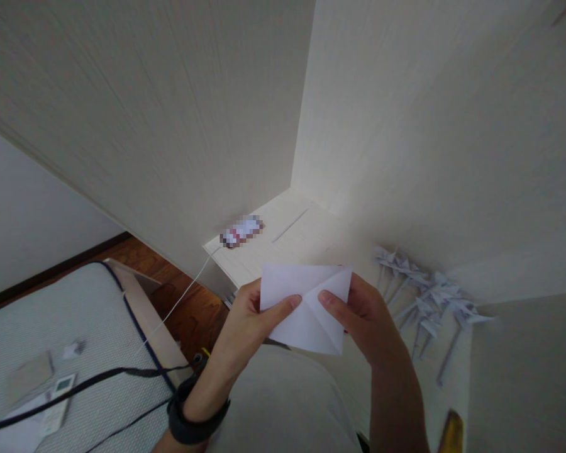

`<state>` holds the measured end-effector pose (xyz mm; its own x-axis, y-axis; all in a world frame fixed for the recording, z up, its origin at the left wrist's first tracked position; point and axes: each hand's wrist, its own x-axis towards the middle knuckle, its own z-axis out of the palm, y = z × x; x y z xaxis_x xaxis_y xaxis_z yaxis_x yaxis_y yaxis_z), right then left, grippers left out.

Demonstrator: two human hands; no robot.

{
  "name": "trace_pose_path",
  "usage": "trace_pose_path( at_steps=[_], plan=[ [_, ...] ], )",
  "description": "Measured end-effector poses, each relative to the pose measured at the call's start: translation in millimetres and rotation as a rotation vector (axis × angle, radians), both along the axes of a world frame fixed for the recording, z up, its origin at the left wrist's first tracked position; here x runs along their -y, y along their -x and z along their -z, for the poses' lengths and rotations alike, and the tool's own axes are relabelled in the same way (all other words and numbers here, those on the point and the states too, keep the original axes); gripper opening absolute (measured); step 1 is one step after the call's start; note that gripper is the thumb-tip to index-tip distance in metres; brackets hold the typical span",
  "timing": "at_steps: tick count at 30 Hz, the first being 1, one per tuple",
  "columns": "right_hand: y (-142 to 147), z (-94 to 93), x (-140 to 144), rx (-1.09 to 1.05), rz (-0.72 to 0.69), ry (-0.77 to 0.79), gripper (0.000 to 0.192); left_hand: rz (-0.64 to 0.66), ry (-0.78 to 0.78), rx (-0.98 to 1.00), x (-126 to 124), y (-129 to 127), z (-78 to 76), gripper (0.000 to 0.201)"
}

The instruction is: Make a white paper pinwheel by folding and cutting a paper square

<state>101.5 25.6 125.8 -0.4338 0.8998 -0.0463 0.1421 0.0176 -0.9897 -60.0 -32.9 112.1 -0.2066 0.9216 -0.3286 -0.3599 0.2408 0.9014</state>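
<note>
Nearest the lens, at bottom centre of the frame, I note a pale cloth-covered lap, with a dark wristband on the left forearm just above it. Both hands meet at centre frame. The left hand pinches the left edge of a white folded paper, thumb laid across its face. The right hand clasps the right edge likewise, thumb pointing inward. The paper is held in the air, clear of the desk, showing diagonal creases that meet near the thumbs.

Risk, in my judgement: the hold is by thumb pressure at the edges only, so an uneven pull could skew a crease or tear along a fold. A slip could drop the sheet toward the floor gap at lower left.

Surface and room: a pale desk runs into a corner between light wood-grain panels. Right of centre lies a row of paper cranes. A pixelated item sits at the desk's far left edge, a white cable trailing from it. At lower left, a mattress carries a remote and black cords. A yellow object shows at bottom right; I cannot identify it.
</note>
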Motion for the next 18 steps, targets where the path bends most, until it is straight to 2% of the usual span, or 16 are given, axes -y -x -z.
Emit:
trace_pose_path(
  at_steps=[4,8,12,18],
  plan=[
    [-1.0,0.6,-0.6,-0.012,-0.031,0.023,0.015,0.014,-0.006,-0.042,-0.2,0.9,-1.4,0.028],
    [-1.8,-2.3,-0.7,-0.008,-0.007,-0.037,0.009,0.042,-0.022,-0.097,-2.8,1.5,-3.8,0.025],
    [-1.5,-3.5,-0.2,0.015,0.044,-0.108,0.007,0.012,-0.028,-0.123,-4.4,1.0,-5.4,0.023],
    [-1.3,1.2,1.9,0.000,0.016,-0.210,0.004,-0.043,-0.025,-0.137,-6.2,-1.3,-2.9,0.022]
  ],
)
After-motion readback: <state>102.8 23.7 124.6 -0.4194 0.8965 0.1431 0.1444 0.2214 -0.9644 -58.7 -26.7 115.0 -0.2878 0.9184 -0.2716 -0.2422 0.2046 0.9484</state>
